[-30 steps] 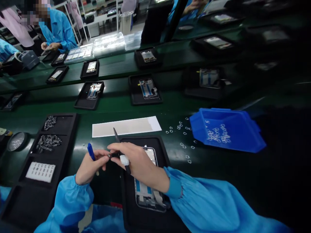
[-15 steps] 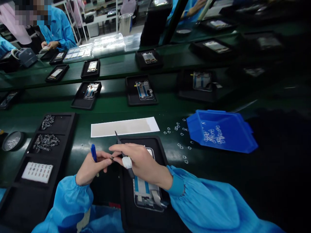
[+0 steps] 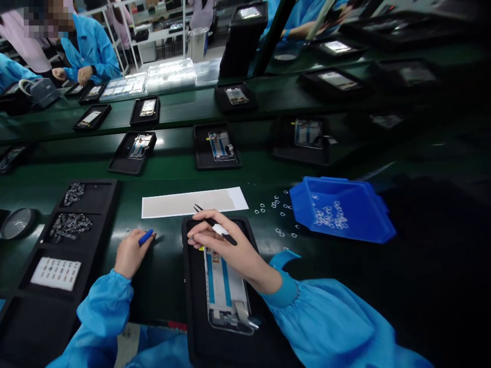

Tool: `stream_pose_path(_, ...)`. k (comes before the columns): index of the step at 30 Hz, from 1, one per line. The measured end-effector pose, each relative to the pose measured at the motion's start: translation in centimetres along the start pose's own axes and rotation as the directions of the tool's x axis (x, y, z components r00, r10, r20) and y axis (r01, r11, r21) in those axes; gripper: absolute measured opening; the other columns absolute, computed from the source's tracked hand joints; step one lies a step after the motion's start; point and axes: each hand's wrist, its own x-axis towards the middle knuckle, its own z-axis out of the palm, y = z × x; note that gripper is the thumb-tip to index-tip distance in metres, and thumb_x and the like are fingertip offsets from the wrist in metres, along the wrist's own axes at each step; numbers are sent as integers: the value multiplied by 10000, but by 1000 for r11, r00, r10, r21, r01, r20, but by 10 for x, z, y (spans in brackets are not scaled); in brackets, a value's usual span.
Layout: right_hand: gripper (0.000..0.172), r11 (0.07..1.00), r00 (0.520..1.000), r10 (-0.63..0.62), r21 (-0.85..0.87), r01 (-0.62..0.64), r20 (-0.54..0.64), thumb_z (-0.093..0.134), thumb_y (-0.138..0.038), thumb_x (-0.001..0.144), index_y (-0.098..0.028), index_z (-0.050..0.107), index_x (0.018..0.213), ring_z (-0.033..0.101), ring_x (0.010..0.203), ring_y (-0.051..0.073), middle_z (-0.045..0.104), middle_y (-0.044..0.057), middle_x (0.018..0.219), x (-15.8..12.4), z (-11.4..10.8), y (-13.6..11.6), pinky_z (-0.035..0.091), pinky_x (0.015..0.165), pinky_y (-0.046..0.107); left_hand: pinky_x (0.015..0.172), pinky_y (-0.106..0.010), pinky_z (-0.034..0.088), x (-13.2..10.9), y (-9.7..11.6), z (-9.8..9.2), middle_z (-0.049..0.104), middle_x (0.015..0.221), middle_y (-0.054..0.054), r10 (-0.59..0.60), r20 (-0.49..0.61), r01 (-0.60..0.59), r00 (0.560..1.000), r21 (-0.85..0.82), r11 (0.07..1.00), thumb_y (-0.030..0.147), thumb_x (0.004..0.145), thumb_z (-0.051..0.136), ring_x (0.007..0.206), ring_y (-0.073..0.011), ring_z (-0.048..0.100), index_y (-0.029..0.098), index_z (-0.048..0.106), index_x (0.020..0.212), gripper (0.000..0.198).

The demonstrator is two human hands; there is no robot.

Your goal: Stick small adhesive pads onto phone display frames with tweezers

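My right hand [image 3: 226,248] holds black tweezers [image 3: 215,227] with white tape on the shaft, lying across its fingers. Its fingertips rest at the top end of a phone frame [image 3: 224,289] that lies in a black tray [image 3: 195,306] in front of me. My left hand [image 3: 128,253] rests on the green belt to the left of that tray and grips a blue pen [image 3: 146,237]. A white paper strip [image 3: 192,202] lies just beyond the tray.
A black compartment tray [image 3: 57,240] with small dark parts and a white sheet stands at the left. A blue bin [image 3: 341,209] of small white rings sits at the right, several rings loose on the belt. Trays with phone frames [image 3: 217,145] line the belt; a person in blue works far left.
My hands were together, passing a tiny part between fingertips. Now they have parted: the left moved left onto the belt, the right went down to the top of the phone frame.
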Motion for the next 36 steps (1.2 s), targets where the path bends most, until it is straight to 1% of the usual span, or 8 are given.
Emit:
stream_pose_path(3,332,977,993,121,175,-121,10,762,-288,815,-225,597,1096,716,821,153,702,3,875,0,-3,5,583,776,303,737,-328,497,-5,10,-7,626,911,-58,74,-207,-72,975,16,997,478,785,647,798,-209,614,246,754,961,310)
stream_pose_path(5,355,954,985,168,245,-170,27,793,-294,783,-225,612,1080,715,808,146,705,-5,856,0,-3,6,580,759,291,703,-311,487,-12,30,-12,581,830,-42,137,-407,-204,903,-125,971,548,856,567,746,-179,587,234,745,847,361)
stream_pose_path(7,374,931,979,195,304,-203,58,818,-286,752,-222,619,1061,716,789,137,712,-13,839,0,-2,7,576,747,277,662,-304,477,-21,56,-13,537,725,-35,110,-562,-358,820,-353,864,622,931,396,693,-161,562,217,658,614,577)
stream_pose_path(9,389,908,974,206,353,-227,94,833,-268,733,-217,619,1054,718,775,128,718,-19,828,0,-1,9,573,732,257,572,-293,452,-28,81,-10,480,617,-22,38,-590,-437,807,-553,709,687,938,276,581,-138,513,208,504,468,709)
stream_pose_path(11,406,889,971,206,391,-237,121,839,-246,726,-212,614,1062,719,762,117,725,-22,820,-2,-1,11,570,714,232,451,-274,391,-32,100,-2,422,542,0,9,-534,-429,846,-669,607,738,911,258,449,-109,435,202,414,435,734)
stream_pose_path(15,420,874,970,209,422,-243,125,840,-230,727,-202,607,1075,723,747,108,731,-26,801,-5,-2,16,572,701,213,351,-255,351,-33,117,15,435,531,10,18,-470,-399,882,-727,559,757,883,329,373,-92,428,200,421,449,712)
stream_pose_path(29,445,863,977,213,465,-198,22,858,-226,690,-210,618,1064,706,705,102,728,-41,806,-10,-4,14,577,702,220,450,-271,493,-33,102,24,513,626,-15,117,-340,-335,933,-700,631,719,891,382,506,-126,514,200,474,523,643)
stream_pose_path(36,438,831,954,300,496,-253,-15,876,-254,658,-202,639,1023,715,654,98,699,-57,728,-8,-12,13,577,654,188,747,-330,592,-38,106,-3,622,912,-54,276,48,-199,960,-578,792,446,897,613,748,-183,689,208,595,791,262)
